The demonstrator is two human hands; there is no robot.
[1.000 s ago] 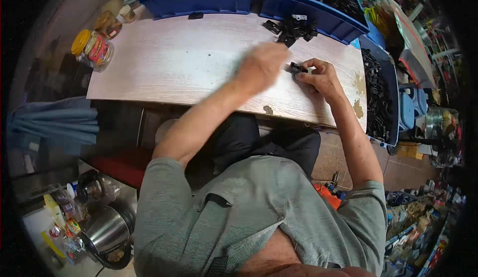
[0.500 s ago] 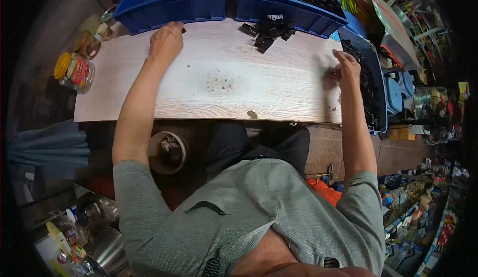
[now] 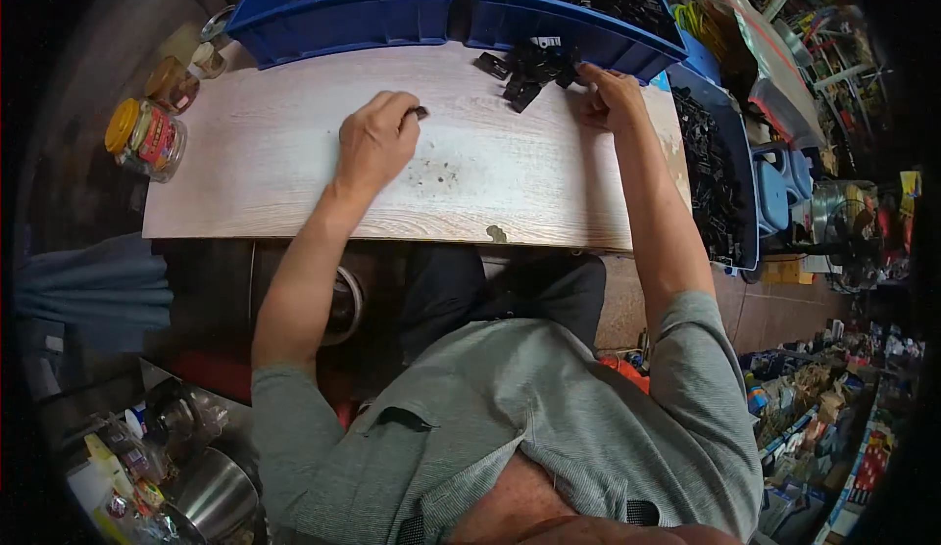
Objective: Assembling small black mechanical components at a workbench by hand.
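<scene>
Part (image 3: 422,112) — dark, in left hand (image 3: 376,139)

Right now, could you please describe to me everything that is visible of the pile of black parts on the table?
The pile of black parts is a loose, jumbled heap of small, angular pieces, plastic by their look. It lies on the pale, wood-grained table, just in front of a blue bin. One piece sticks out toward the person, another leftward. A pale patch with dark marks shows at the back. The right hand has its fingertips at the pile's right edge; whether they grip a piece is unclear.
</scene>
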